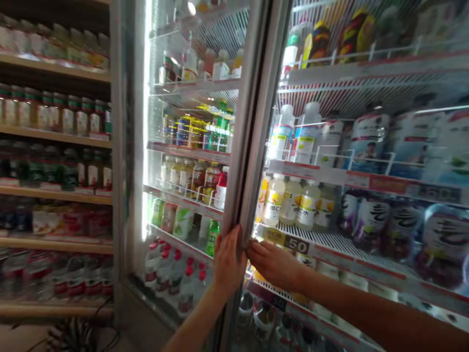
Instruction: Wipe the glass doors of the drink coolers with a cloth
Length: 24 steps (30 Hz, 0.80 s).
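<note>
Two glass doors of a lit drinks fridge meet in front of me, with a narrow dark gap between their metal frames. My left hand [227, 259] is on the left fridge door [245, 146], its fingers bent over the upright frame at the gap. From the right, my right hand [275, 264] reaches across the glass and curls its fingertips at the frame edge of the right fridge door [264, 137]. Both hands are at about the same height and nearly touch. Slight blur hides the exact grip of the fingertips.
Behind the right glass stand pale yellow drink bottles [291, 200] and large purple-labelled bottles [381, 225]. Red-capped bottles [186, 281] fill the lower left compartment. Wooden shelving [54, 195] with rows of bottles stands at the left. Dark cables [78, 335] lie on the floor there.
</note>
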Tool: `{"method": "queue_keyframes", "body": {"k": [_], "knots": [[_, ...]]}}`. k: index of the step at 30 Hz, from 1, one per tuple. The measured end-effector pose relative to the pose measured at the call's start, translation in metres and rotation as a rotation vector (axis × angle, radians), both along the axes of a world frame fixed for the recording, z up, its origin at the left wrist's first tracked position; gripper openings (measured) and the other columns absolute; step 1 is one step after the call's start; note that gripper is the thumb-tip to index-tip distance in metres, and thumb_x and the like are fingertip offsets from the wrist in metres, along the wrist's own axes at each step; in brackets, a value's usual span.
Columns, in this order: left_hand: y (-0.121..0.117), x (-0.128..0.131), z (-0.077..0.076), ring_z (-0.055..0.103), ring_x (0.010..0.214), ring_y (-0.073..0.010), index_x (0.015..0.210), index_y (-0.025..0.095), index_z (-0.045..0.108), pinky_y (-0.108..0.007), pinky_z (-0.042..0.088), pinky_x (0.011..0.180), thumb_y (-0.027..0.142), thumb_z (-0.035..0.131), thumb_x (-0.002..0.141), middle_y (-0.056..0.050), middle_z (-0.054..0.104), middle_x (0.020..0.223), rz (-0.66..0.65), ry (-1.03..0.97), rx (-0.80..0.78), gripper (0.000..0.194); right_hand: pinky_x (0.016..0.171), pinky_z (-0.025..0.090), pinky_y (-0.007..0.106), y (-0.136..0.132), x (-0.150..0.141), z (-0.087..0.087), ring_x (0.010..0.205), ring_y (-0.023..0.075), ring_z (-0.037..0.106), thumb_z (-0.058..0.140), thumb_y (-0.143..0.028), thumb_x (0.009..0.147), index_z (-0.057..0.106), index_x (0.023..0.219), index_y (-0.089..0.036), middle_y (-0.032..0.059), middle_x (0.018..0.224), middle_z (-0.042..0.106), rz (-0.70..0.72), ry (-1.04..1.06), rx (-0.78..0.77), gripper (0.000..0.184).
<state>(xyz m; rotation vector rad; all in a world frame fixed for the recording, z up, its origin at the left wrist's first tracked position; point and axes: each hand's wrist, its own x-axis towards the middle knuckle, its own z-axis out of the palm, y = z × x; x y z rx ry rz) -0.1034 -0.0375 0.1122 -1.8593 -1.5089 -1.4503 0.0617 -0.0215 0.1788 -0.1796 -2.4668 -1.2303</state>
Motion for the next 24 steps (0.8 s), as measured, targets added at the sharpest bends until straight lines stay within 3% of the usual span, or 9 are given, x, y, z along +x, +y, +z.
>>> {"method": "queue_keyframes", "body": {"k": [2, 6, 9, 10, 12, 16, 18, 20, 24], "knots": [[-0.023, -0.02, 0.009, 0.049, 0.122, -0.0214, 0.135, 0.019, 0.036, -0.047, 0.033, 0.108, 0.015, 0.044, 0.074, -0.009, 0.052, 0.132, -0.104, 0.063, -0.212, 0.062, 0.092, 0.047, 0.031, -0.007, -0.015, 0.049, 0.107, 0.0168, 0.054, 0.041, -0.016, 0.088, 0.066, 0.098, -0.018, 0.0053, 0.104, 0.066, 0.084, 0.11, -0.063, 0.027], [-0.065, -0.079, 0.063, 0.051, 0.119, -0.0213, 0.13, 0.021, 0.045, -0.043, 0.041, 0.103, 0.015, 0.046, 0.071, -0.008, 0.055, 0.129, -0.152, 0.108, -0.539, 0.06, 0.109, 0.035, 0.039, -0.006, -0.08, 0.199, 0.132, 0.0181, 0.033, 0.039, -0.016, 0.088, 0.052, 0.126, -0.022, 0.0027, 0.129, 0.054, 0.203, 0.338, -0.085, 0.04], [-0.077, -0.131, 0.108, 0.05, 0.12, -0.0218, 0.129, 0.019, 0.048, -0.042, 0.041, 0.103, 0.015, 0.046, 0.072, -0.009, 0.055, 0.129, -0.057, 0.067, -0.542, 0.057, 0.112, 0.027, 0.047, 0.02, -0.142, 0.287, 0.138, 0.0237, 0.022, 0.039, -0.014, 0.087, 0.046, 0.132, -0.018, 0.0064, 0.14, 0.043, 0.03, 0.526, -0.075, 0.046], [-0.078, -0.147, 0.118, 0.049, 0.121, -0.0222, 0.129, 0.019, 0.048, -0.042, 0.041, 0.103, 0.015, 0.045, 0.072, -0.009, 0.054, 0.13, -0.026, 0.053, -0.519, 0.057, 0.111, 0.025, 0.049, 0.03, -0.16, 0.296, 0.138, 0.0252, 0.02, 0.037, -0.013, 0.087, 0.045, 0.133, -0.015, 0.0092, 0.141, 0.041, -0.048, 0.568, -0.088, 0.047], [-0.079, -0.178, 0.127, 0.049, 0.121, -0.023, 0.128, 0.017, 0.048, -0.043, 0.041, 0.102, 0.016, 0.044, 0.073, -0.01, 0.054, 0.13, 0.012, 0.032, -0.469, 0.056, 0.11, 0.024, 0.052, 0.049, -0.187, 0.277, 0.139, 0.0266, 0.017, 0.034, -0.007, 0.084, 0.041, 0.135, -0.01, 0.0139, 0.144, 0.036, -0.163, 0.58, -0.109, 0.051], [-0.082, -0.227, 0.123, 0.05, 0.121, -0.0224, 0.127, 0.019, 0.05, -0.044, 0.041, 0.103, 0.014, 0.043, 0.073, -0.009, 0.054, 0.131, -0.04, 0.069, -0.471, 0.054, 0.11, 0.027, 0.047, 0.061, -0.213, 0.16, 0.136, 0.0234, 0.028, 0.04, -0.003, 0.077, 0.043, 0.132, -0.007, 0.0141, 0.139, 0.043, -0.078, 0.29, -0.052, 0.055], [-0.08, -0.245, 0.129, 0.049, 0.122, -0.0229, 0.126, 0.021, 0.051, -0.046, 0.038, 0.105, 0.011, 0.045, 0.07, -0.008, 0.053, 0.132, -0.095, 0.109, -0.514, 0.057, 0.11, 0.028, 0.04, 0.06, -0.22, 0.137, 0.132, 0.0187, 0.035, 0.044, -0.006, 0.077, 0.049, 0.128, -0.011, 0.0107, 0.133, 0.051, 0.007, 0.09, -0.056, 0.051], [-0.072, -0.256, 0.148, 0.047, 0.123, -0.0236, 0.127, 0.019, 0.05, -0.048, 0.035, 0.106, 0.01, 0.044, 0.069, -0.009, 0.051, 0.134, -0.114, 0.11, -0.529, 0.058, 0.11, 0.027, 0.043, 0.064, -0.229, 0.167, 0.133, 0.0197, 0.033, 0.044, -0.007, 0.079, 0.049, 0.129, -0.017, 0.0083, 0.137, 0.047, -0.056, 0.097, -0.072, 0.051], [-0.04, -0.262, 0.196, 0.044, 0.126, -0.0241, 0.13, 0.017, 0.045, -0.048, 0.036, 0.106, 0.014, 0.04, 0.077, -0.011, 0.047, 0.137, -0.158, 0.077, -0.455, 0.054, 0.112, 0.016, 0.054, 0.084, -0.257, 0.289, 0.14, 0.0247, 0.018, 0.039, -0.011, 0.085, 0.039, 0.137, -0.018, 0.0088, 0.147, 0.033, -0.263, 0.426, -0.045, 0.052]]}}
